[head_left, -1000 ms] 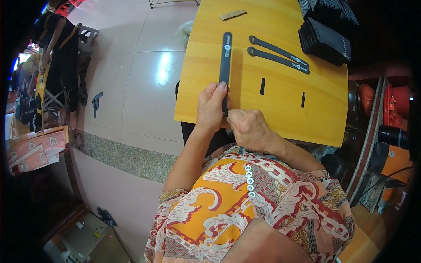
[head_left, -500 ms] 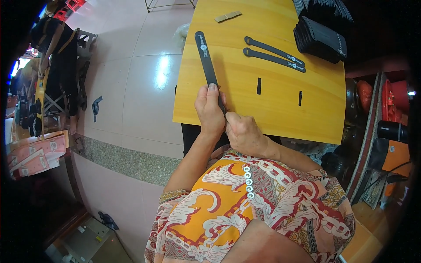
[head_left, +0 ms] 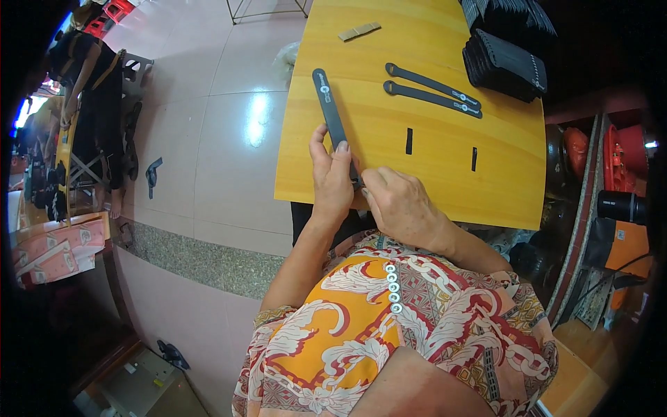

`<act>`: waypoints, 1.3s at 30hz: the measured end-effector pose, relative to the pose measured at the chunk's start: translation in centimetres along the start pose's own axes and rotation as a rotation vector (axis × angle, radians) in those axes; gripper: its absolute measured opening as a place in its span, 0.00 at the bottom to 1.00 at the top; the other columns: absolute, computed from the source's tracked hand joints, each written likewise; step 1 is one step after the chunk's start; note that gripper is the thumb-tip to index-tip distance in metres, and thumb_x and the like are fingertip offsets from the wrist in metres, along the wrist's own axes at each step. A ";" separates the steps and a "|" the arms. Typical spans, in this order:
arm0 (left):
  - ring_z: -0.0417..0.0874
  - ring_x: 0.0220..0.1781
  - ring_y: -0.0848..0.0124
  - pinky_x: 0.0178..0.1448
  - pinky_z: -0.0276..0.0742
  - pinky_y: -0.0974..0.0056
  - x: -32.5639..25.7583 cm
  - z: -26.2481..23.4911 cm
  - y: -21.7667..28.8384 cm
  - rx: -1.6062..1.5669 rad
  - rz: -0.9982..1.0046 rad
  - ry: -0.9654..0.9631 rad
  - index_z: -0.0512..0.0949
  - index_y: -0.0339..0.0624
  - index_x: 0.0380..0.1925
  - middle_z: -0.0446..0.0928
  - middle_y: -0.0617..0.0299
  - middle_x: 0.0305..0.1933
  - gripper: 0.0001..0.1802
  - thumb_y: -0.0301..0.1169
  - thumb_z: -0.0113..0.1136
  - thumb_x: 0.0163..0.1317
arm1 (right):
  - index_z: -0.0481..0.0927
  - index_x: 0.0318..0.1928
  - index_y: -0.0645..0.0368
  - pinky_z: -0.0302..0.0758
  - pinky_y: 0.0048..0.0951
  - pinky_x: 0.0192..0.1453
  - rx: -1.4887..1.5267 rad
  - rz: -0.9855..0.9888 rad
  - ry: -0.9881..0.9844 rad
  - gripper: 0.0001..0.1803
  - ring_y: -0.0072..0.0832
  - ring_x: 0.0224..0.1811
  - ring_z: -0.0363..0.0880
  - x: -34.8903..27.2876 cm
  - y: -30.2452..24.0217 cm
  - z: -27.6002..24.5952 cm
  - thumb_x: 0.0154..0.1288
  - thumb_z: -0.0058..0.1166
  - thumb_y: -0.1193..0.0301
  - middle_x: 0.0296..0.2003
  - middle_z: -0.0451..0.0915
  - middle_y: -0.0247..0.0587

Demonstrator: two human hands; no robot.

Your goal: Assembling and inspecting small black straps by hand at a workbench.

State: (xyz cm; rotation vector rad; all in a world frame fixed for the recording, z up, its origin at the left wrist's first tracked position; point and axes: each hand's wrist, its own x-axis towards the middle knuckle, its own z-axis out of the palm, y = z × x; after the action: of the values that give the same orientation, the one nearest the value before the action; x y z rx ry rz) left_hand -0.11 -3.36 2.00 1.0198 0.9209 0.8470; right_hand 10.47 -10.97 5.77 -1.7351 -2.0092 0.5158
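A black strap (head_left: 331,111) with white print points up and away over the table's near-left part. My left hand (head_left: 332,181) grips it near its lower end, thumb laid along its face. My right hand (head_left: 403,205) pinches that lower end, where a small dark loop or ring partly shows between the fingertips. Further back lie two similar straps, an upper strap (head_left: 431,79) and a lower strap (head_left: 427,99), each with a ring at its left end. Two short black strips, a left strip (head_left: 409,141) and a right strip (head_left: 474,159), rest nearer me.
The yellow wooden table (head_left: 500,198) carries a stack of black pieces (head_left: 501,66) at its far right and a small tan strip (head_left: 360,32) at the back. Red containers and a black cylinder (head_left: 620,206) stand on the right. Another person (head_left: 80,69) is at far left.
The strap and my left hand have come slightly nearer me. My left fingers have loosened a little around it. My right hand has turned and its fingertips now pinch the strap's lower end.
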 end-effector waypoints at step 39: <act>0.79 0.44 0.59 0.47 0.75 0.63 -1.2 -4.3 -0.4 0.509 0.462 -0.318 0.66 0.32 0.54 0.74 0.46 0.45 0.28 0.29 0.62 0.53 | 0.73 0.34 0.63 0.57 0.13 0.19 1.503 0.537 -0.295 0.06 0.12 0.18 0.62 3.6 2.5 0.3 0.57 0.43 0.77 0.24 0.70 0.30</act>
State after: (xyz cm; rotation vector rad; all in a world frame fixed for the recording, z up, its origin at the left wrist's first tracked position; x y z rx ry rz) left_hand -4.46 -3.13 0.81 1.8022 0.6426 0.8072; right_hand 11.96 -7.08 4.48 -1.0851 -0.6298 1.8712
